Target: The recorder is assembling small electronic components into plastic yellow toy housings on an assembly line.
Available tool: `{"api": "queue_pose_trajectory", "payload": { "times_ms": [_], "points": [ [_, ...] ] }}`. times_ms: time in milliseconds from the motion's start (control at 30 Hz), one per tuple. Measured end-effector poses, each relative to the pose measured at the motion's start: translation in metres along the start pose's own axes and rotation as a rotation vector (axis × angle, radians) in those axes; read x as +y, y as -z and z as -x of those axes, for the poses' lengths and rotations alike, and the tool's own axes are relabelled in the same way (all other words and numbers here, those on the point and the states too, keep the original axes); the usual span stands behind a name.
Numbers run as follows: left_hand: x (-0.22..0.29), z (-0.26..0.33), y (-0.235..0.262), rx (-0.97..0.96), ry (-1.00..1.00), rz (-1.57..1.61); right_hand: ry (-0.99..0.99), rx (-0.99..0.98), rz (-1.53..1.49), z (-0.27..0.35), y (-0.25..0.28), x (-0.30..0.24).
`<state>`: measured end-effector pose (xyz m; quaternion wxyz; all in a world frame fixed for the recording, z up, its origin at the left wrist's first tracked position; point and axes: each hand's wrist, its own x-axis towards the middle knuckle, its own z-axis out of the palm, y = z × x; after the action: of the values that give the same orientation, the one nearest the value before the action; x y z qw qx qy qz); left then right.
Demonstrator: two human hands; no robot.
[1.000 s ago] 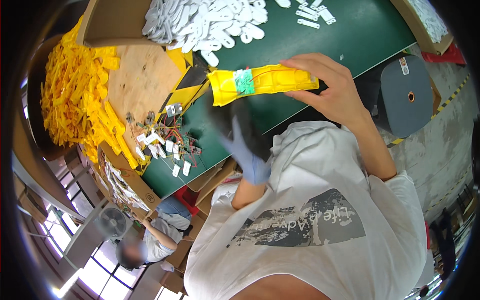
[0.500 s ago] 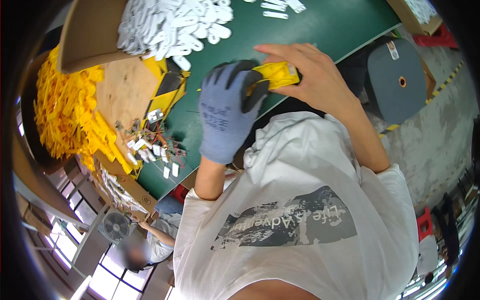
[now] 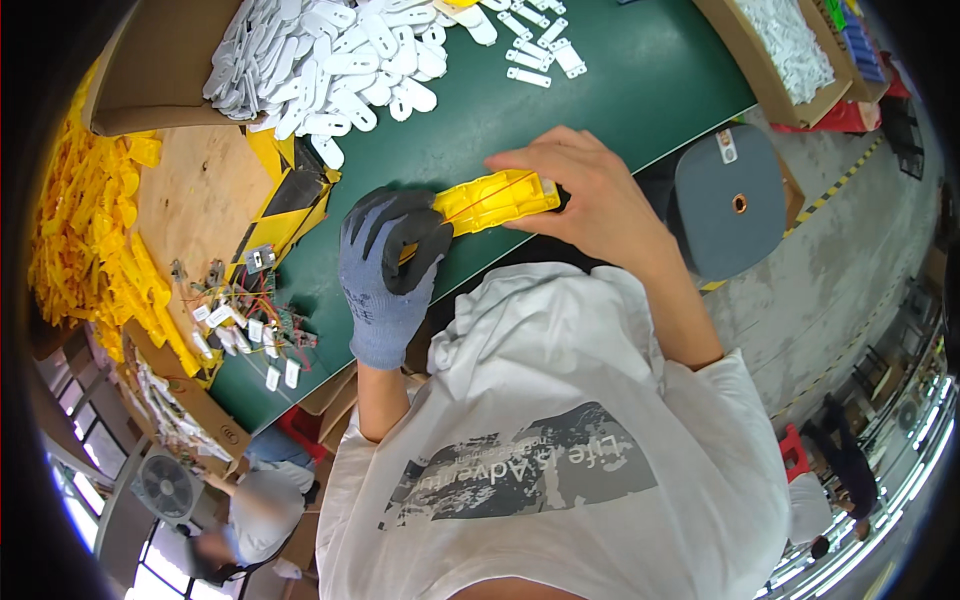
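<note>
Between my hands is a yellow plastic housing half (image 3: 492, 203), its hollow, ribbed inside facing up. A thin red wire runs along it. My left hand (image 3: 393, 265), in a blue-grey knit glove with dark fingertips, pinches the left end. My bare right hand (image 3: 597, 195) grips the right end, thumb below and fingers along the far edge. A small dark part shows beside my right thumb, too hidden to name. Both hands are just above the near edge of the green table (image 3: 640, 90).
White oval plastic pieces (image 3: 340, 60) heap up at the back left beside a cardboard box (image 3: 165, 75). Small white strips (image 3: 530, 55) lie farther right. Yellow parts (image 3: 90, 220) pile at the left, near wired components (image 3: 250, 320). A grey stool (image 3: 730, 200) stands at the right.
The housing has turned so that more of its hollow inside shows, and the red wire is visible. My hands are farther apart, and the whole view has shifted.
</note>
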<state>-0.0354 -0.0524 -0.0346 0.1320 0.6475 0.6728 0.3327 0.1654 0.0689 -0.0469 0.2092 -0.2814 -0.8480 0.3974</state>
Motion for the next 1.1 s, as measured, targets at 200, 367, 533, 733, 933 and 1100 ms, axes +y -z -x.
{"api": "queue_pose_trajectory", "payload": {
  "times_ms": [200,367,533,733,933,1100],
  "points": [
    [-0.009,0.008,-0.007,0.093,0.024,0.085,-0.123,0.209,-0.221,-0.016,0.026,0.010],
    [-0.009,0.006,-0.013,0.116,0.038,0.119,-0.226,0.360,0.069,-0.045,0.059,0.039],
    [-0.010,0.010,-0.018,0.161,0.037,0.092,-0.141,0.093,0.214,-0.066,0.068,0.045],
    [-0.011,0.010,-0.017,0.142,0.038,0.100,-0.027,0.151,0.202,-0.066,0.070,0.042],
    [-0.010,0.006,-0.014,0.132,0.034,0.096,-0.118,0.193,-0.171,-0.029,0.067,0.019],
    [-0.013,0.013,-0.015,0.132,0.031,0.049,-0.050,-0.122,-0.013,-0.034,0.049,-0.006]
  ]
}}
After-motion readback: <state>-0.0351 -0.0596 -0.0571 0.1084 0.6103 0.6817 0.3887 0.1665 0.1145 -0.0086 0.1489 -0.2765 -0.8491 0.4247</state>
